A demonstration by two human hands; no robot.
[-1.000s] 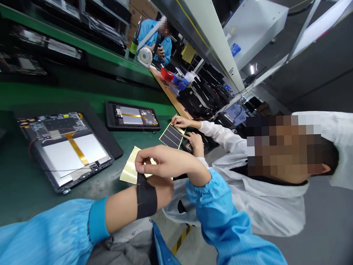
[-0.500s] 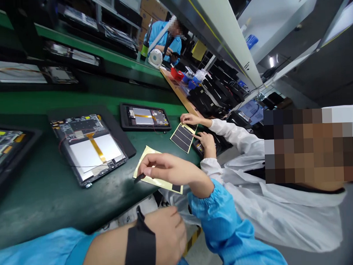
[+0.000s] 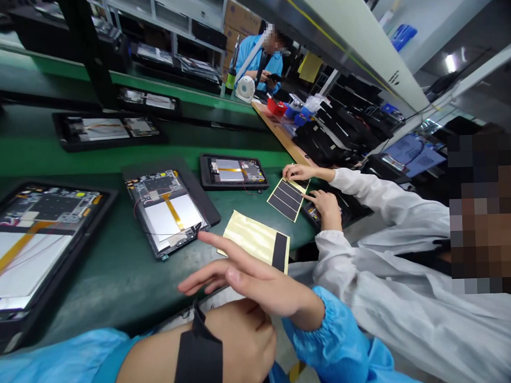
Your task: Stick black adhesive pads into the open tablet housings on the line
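My right hand (image 3: 258, 275) has its fingers stretched out and spread, above the near table edge. Its index fingertip meets, in view, the corner of an opened tablet (image 3: 164, 208) with an orange ribbon cable. A small black piece (image 3: 197, 229) shows at that fingertip; whether it sticks to the finger I cannot tell. Beyond the hand lies a pale yellow backing sheet (image 3: 252, 233) with one black strip (image 3: 280, 251) on it. My left hand (image 3: 244, 343) is closed below my right one, fingers curled under and their grip hidden. A black band (image 3: 199, 358) wraps its wrist.
Opened tablets in black trays lie left (image 3: 39, 244), behind (image 3: 233, 171) and on the rear ledge (image 3: 106, 128). At right, a co-worker's hands (image 3: 325, 206) are on a sheet of black strips (image 3: 286, 199). Another person (image 3: 261, 60) is at the back near a fan (image 3: 246, 88).
My right hand has gone from pinching a small black strip over the backing sheet to spread fingers nearer me. More of the sheet shows. My view has shifted left.
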